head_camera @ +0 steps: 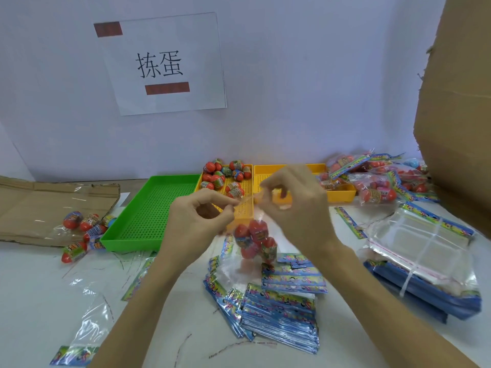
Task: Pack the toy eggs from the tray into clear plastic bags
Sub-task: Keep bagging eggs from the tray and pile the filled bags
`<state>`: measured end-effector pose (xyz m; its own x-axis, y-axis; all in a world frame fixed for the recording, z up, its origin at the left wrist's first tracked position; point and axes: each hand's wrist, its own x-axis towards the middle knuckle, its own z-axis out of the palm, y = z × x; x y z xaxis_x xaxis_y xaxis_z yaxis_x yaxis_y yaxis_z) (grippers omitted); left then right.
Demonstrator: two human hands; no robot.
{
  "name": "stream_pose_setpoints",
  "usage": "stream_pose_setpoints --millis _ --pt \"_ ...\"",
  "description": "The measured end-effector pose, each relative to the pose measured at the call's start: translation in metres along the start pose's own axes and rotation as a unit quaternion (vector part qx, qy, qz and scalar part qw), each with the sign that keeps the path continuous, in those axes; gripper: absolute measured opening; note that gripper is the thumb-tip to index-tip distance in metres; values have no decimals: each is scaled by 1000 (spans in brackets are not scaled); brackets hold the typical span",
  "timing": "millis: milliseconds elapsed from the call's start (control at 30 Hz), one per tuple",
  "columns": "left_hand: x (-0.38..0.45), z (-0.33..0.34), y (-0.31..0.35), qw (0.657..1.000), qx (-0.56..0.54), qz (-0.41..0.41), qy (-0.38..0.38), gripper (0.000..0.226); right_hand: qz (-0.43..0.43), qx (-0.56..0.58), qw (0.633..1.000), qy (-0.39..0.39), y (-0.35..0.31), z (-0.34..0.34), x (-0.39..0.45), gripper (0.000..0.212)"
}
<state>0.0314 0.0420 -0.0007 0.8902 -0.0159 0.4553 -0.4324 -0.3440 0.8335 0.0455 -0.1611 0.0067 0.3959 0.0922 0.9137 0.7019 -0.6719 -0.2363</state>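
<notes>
Toy eggs (255,240), red with striped wrappers, hang in a clear plastic bag (252,251) held up above the surface (39,282), between the two hands. The left hand (196,216) pinches the bag's top edge between thumb and forefinger; the right hand (295,200) pinches a thin strip (248,200) at the same edge, fingers curled, so each grip is closed on the bag's mouth. This looks like the sealing step, likely peeling the adhesive liner before folding the flap.

Just beyond the hands sits a yellow tray (247,208) with more loose eggs (225,176) piled at its far end, a second yellow tray (342,195) to its right and a green tray (148,208) to its left. Filled bags (377,179) are heaped at the far right, and a few more lie at the left on flattened cardboard (32,203). A stack of empty bags (425,251) lies to the right, and blue printed header cards (281,309) are spread below the hands.

Risks, as I judge them: the bag hangs by its rim alone, so a slipping pinch could spill the eggs; the sticky strip could catch on itself or on a finger and seal crooked.

A paper sign (164,65) on the wall reads "拣蛋". The print on the wrappers and cards is too blurred to read.
</notes>
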Motion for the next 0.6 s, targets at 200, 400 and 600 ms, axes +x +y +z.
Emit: stream_pose_setpoints --millis 200,400,600 --pt "6 -9 -7 993 -70 -92 8 19 232 -30 972 -27 60 -31 6 6" --pt "5 -1 -11 992 -70 -105 -12 21 283 -87 942 -158 79 -13 -14 9" --pt "6 -4 -13 984 -134 -112 -11 12 297 -93 939 -144 86 -22 -15 15"
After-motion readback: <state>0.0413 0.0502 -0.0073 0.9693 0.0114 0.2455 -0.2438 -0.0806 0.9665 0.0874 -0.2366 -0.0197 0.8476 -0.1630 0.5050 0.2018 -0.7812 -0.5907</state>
